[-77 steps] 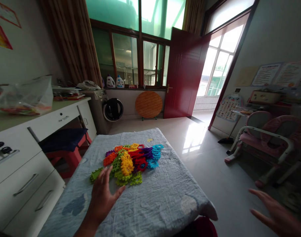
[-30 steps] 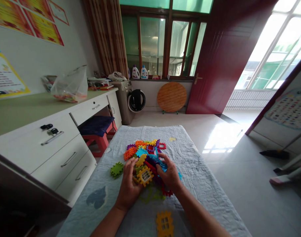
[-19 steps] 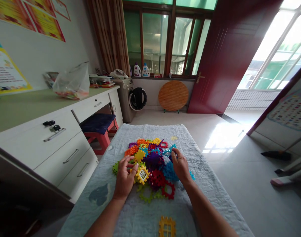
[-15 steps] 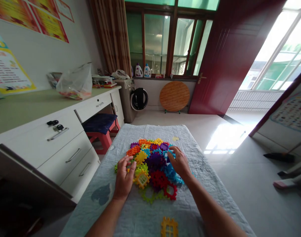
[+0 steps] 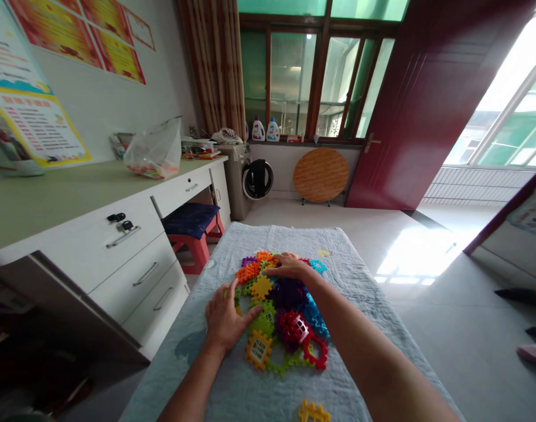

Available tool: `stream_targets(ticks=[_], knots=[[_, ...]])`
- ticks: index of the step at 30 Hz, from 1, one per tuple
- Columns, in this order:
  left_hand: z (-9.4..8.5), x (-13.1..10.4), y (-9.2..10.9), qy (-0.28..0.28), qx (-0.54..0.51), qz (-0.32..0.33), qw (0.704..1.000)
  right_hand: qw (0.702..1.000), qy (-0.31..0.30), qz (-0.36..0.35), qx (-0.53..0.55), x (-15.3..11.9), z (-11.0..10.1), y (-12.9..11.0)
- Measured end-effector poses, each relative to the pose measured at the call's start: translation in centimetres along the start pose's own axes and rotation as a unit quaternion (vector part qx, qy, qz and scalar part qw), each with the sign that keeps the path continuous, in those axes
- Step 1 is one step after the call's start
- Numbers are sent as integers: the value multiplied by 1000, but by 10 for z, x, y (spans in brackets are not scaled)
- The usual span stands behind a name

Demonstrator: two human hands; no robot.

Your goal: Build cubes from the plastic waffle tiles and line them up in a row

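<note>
A heap of colourful plastic interlocking building pieces lies on the cloth-covered table. At its left side is my left hand (image 5: 226,321), thumb and fingers spread, the thumb beside a green piece (image 5: 263,319). My right hand (image 5: 290,266) reaches over the far part of the heap, fingers stretched to the left above the pieces and partly covering them. Between the hands sits a yellow piece (image 5: 261,287), with orange pieces (image 5: 248,272) behind it. Purple pieces (image 5: 289,293) fill the middle, red ones (image 5: 294,327) the near right. A yellow windowed piece (image 5: 258,350) lies at the near edge.
Another yellow piece (image 5: 314,412) lies apart at the bottom of view. Left of the table stand a white desk (image 5: 122,258) holding a plastic bag (image 5: 156,152), and a red stool (image 5: 197,249) with a dark cushion. A washing machine (image 5: 236,176) is farther back.
My right hand has moved from the heap's right side across to its far middle. My left hand has opened wider. The yellow windowed piece has shifted nearer to me. The view has turned slightly left.
</note>
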State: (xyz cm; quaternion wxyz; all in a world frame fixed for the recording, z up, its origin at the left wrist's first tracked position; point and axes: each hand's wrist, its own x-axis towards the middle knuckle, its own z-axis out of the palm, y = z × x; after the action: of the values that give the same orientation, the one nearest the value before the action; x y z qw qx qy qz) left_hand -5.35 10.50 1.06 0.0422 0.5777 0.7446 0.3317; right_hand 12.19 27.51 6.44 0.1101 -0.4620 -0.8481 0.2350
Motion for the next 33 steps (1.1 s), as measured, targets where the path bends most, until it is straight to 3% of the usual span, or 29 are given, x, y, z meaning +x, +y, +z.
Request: stream_targets(ticks=[3,6,10,15,22,28,30,33], knots=[[2,0,2,-45,-98,68,992,997,-58,-44,-2,-15,3,-6],[-1,-1,11,-78,-165,97,978,992,-61,-111,17,-36,3,-15],[-8,-5,23,-80,-197,115,970,978,-22,-190,87,-67,-1,-26],[-13,-13,34,-62,-204,142,967,966,47,-215,134,-100,-8,-29],[-7,-12,34,-56,-173,69,981,977,178,-55,101,-128,-13,16],[2,3,23,30,-47,64,996,953,291,51,66,-141,-11,64],[1,11,21,10,-15,18,1000,951,286,112,32,-144,-8,73],[-2,21,23,-79,-18,-40,996,958,233,169,4,-147,-2,77]])
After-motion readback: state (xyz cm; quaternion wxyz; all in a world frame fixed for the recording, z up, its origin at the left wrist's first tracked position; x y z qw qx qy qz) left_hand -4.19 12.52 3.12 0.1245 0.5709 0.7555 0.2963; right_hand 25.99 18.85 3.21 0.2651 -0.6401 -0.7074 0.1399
